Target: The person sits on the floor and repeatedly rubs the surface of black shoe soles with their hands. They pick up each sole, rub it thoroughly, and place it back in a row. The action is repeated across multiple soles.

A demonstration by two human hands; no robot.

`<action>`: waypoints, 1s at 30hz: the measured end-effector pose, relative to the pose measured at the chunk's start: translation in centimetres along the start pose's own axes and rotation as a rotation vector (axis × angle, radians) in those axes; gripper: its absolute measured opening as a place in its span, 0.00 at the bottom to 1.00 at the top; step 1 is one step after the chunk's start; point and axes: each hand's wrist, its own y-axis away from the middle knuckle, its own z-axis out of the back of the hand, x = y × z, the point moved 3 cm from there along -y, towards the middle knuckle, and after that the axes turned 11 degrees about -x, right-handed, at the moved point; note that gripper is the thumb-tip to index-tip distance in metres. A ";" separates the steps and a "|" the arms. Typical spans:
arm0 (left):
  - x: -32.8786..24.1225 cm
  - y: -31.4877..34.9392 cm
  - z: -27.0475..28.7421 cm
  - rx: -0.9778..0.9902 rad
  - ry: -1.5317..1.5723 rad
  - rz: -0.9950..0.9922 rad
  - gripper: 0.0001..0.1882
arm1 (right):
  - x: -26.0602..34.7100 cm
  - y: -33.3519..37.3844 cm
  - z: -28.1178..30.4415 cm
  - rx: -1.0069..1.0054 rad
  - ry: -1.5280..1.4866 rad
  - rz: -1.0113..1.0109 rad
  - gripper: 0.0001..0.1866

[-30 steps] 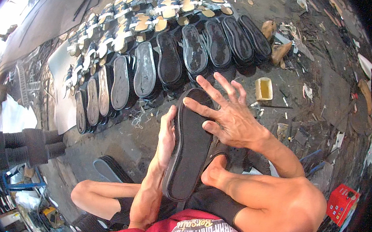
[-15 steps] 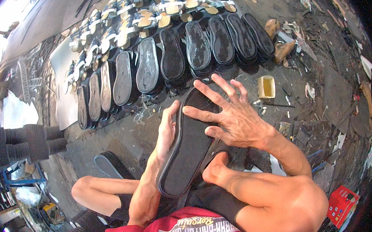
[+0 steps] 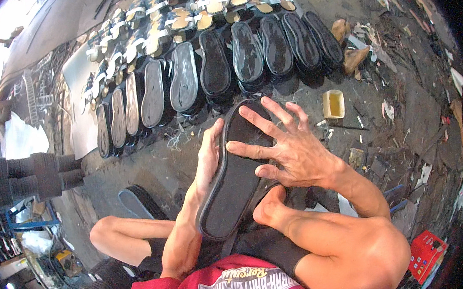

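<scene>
So I've got this one black sole [image 3: 222, 200] held up above my lap, long way on, far end leaning a bit to the right. Step-wise I'd call it the pressing or smoothing bit, going by how I'm spread over its face. My guess is the next move calls for steady support from one side and light, even pressure from the other, right out to the rim.

My left hand [image 3: 208, 157] has the sole by its left edge, thumb side up along the rim; the fingers underneath are hidden, but that grip is clearly carrying it. My right hand [image 3: 301, 152] comes in from the right, palm down, fingers fanned out over the far half, thumb apart. That grip isn't closed around anything, and I can't tell if the fingertips actually touch. Both forearms angle in toward the middle.

Just past the sole on the floor [image 3: 134, 167] there's a row of soles [image 3: 215, 63], some shiny on top, with strapped sandals [image 3: 213, 4] lined up behind. Small yellowish box [image 3: 333, 104] sits off to the right, past my right hand.
</scene>
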 end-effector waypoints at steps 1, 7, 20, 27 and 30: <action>0.0 -0.1 0.0 0.028 0.018 0.018 0.34 | 0.2 0.1 0.0 -0.004 -0.002 0.002 0.31; -0.5 -0.7 -0.2 0.013 0.000 -0.044 0.35 | 1.6 0.9 0.0 0.006 -0.065 0.002 0.30; -1.7 -3.1 2.2 -0.021 0.096 -0.396 0.47 | -2.3 4.2 0.2 -0.385 -0.363 -0.340 0.33; 6.4 -2.6 8.7 -0.030 0.468 0.072 0.45 | -19.4 19.5 -8.8 -0.268 0.006 -1.223 0.40; 7.2 -3.0 8.9 -0.045 0.472 0.119 0.40 | -20.7 20.5 -9.7 -0.254 0.158 -1.107 0.37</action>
